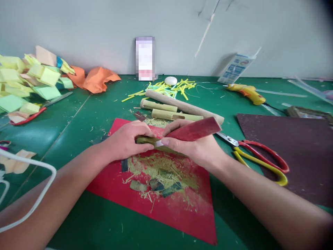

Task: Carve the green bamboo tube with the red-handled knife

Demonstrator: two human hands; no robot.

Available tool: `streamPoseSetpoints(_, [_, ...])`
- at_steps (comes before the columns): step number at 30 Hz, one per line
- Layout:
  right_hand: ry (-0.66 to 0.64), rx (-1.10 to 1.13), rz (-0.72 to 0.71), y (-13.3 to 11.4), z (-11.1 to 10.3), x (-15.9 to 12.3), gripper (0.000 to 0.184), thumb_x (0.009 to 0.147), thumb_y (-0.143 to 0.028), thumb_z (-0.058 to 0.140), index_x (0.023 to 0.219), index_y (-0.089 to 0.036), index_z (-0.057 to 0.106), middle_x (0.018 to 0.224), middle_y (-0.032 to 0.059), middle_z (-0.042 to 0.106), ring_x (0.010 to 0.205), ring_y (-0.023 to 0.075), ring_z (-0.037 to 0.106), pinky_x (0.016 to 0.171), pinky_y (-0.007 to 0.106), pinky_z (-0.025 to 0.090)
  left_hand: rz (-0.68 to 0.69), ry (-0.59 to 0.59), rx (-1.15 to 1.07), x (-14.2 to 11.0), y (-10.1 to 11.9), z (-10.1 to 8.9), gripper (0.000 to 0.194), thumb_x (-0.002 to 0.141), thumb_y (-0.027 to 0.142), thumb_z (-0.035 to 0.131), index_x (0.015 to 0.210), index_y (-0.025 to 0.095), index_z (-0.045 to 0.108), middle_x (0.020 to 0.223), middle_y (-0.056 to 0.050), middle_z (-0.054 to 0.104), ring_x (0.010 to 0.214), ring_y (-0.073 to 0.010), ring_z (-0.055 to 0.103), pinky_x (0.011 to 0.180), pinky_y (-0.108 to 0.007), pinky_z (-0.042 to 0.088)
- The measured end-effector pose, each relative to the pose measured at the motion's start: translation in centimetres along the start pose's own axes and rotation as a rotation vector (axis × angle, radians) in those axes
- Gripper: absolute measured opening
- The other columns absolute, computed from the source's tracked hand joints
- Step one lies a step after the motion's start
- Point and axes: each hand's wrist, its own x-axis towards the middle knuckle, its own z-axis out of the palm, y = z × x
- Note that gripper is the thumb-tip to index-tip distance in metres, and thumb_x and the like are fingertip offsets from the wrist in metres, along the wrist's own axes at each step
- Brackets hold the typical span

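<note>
Over a red sheet (192, 211) on the table, my left hand (127, 140) is closed around one end of a green bamboo piece (144, 140). The bamboo runs to the right beneath my other hand. My right hand (194, 147) grips a knife (195, 129) with a thick red wooden handle. A small bright part of its blade shows against the bamboo near my left fingertips; the rest is hidden. Pale bamboo shavings (156, 165) and several dark bark-like pieces (137, 185) lie on the sheet below my hands.
Beyond my hands lie two cut bamboo pieces (163, 114) and a long wooden rod (182, 106). Scissors (262, 152) lie open by my right forearm, near a brown board (291, 146). A yellow glue gun (247, 93) is behind. Folded papers (28, 80) are heaped left; a phone (145, 59) leans on the wall.
</note>
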Motion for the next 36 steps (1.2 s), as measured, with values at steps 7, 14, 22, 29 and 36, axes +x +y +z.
streamPoseSetpoints(7, [0.071,0.062,0.048,0.38,0.03,-0.30,0.024,0.075,-0.039,0.079,0.083,-0.018,0.073,0.064,-0.0005,0.064,0.051,0.0098,0.053,0.045,0.023,0.040,0.012,0.000,-0.018,0.08,-0.18,0.05,0.023,0.087,0.034,0.069,0.105,0.021,0.068,0.102,-0.005,0.069,0.098,-0.0191,0.062,0.090,-0.036,0.049])
streamPoseSetpoints(14, [-0.006,-0.006,0.071,0.40,-0.73,-0.23,0.022,0.076,-0.035,0.076,0.091,-0.019,0.073,0.074,0.0011,0.071,0.051,0.0105,0.059,0.044,0.023,0.045,-0.009,-0.013,-0.019,0.11,0.03,-0.07,0.022,0.085,0.030,0.069,0.105,0.020,0.069,0.103,-0.005,0.070,0.099,-0.0192,0.062,0.090,-0.036,0.049])
streamPoseSetpoints(22, [-0.050,-0.059,-0.030,0.32,-0.70,-0.12,0.021,0.072,-0.036,0.080,0.084,-0.020,0.074,0.085,0.0033,0.075,0.075,0.0176,0.068,0.066,0.027,0.055,-0.031,-0.016,-0.032,0.01,0.02,-0.03,0.022,0.084,0.029,0.069,0.105,0.022,0.069,0.103,-0.004,0.069,0.101,-0.0195,0.062,0.091,-0.036,0.048])
streamPoseSetpoints(29, [-0.041,-0.085,-0.057,0.72,-0.36,-0.39,0.015,0.081,-0.035,0.072,0.084,-0.020,0.073,0.084,0.0020,0.074,0.073,0.0156,0.067,0.066,0.027,0.053,-0.010,-0.014,-0.043,0.17,0.12,-0.07,0.021,0.085,0.030,0.070,0.104,0.020,0.069,0.101,-0.004,0.070,0.098,-0.0186,0.063,0.088,-0.034,0.049])
streamPoseSetpoints(36, [-0.059,-0.100,-0.078,0.74,-0.39,-0.24,0.014,0.081,-0.032,0.072,0.085,-0.020,0.074,0.087,0.0028,0.075,0.076,0.0161,0.069,0.069,0.027,0.055,-0.013,-0.008,-0.049,0.05,-0.10,0.03,0.024,0.084,0.031,0.071,0.105,0.020,0.069,0.105,-0.005,0.070,0.100,-0.0191,0.063,0.090,-0.035,0.049])
